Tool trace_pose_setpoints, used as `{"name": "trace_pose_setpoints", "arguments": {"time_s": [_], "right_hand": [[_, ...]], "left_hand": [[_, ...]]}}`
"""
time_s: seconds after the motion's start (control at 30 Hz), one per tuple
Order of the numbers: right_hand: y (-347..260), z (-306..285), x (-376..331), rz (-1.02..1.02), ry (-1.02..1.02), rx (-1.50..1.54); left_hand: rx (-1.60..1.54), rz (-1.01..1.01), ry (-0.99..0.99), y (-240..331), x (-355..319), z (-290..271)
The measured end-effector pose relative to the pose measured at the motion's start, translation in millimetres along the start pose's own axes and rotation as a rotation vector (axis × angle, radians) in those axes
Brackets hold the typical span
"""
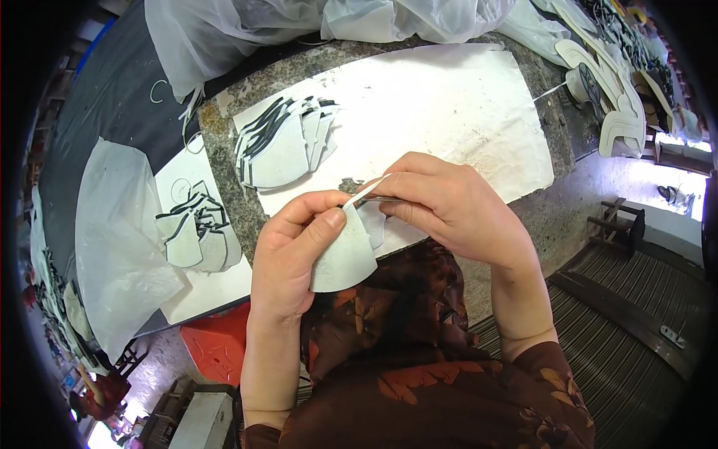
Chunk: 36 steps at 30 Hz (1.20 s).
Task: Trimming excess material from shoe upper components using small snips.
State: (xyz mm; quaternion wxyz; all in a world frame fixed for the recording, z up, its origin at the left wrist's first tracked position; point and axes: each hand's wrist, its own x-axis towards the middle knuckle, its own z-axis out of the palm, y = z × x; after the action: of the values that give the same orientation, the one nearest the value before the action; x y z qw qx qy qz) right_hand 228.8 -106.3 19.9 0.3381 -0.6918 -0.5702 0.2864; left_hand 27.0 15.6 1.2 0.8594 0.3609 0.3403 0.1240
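Hands meet over the desk (523,217): left hand (295,254) pinches a grey cut piece (344,258), right hand (449,206) at two o'clock gripping a thin tool (372,198).

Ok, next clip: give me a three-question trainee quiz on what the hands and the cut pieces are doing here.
1. True or false: the left hand holds a grey fan-shaped piece.
2. Which stack lies on the white sheet on the stone slab: A) the larger stack of cut pieces, B) the smaller stack?
3. What does the right hand pinch?

Key: 1 true. 2 A. 3 a thin white strip at the piece's top edge.
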Motion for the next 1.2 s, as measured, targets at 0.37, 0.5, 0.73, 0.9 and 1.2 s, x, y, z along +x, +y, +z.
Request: {"name": "trace_pose_setpoints", "arguments": {"time_s": [0.37,0.5,0.73,0.9,1.2], "right_hand": [[-10,1,5,0.187,-0.104,0.322],[-12,7,4,0.311,-0.081,0.483],[-6,16,5,0.344,-0.141,0.738],[-7,15,5,0.438,-0.169,0.787],[-17,22,8,0.482,-0.078,0.871]], "left_hand": [[0.041,0.096,0.022,-13,-4,6],[0.045,0.106,0.039,-14,-4,11],[0.083,0.159,0.066,-18,-8,9],[0.104,0.176,0.073,-18,-9,10],[0.401,0.358,0.065,-16,-10,9]]}}
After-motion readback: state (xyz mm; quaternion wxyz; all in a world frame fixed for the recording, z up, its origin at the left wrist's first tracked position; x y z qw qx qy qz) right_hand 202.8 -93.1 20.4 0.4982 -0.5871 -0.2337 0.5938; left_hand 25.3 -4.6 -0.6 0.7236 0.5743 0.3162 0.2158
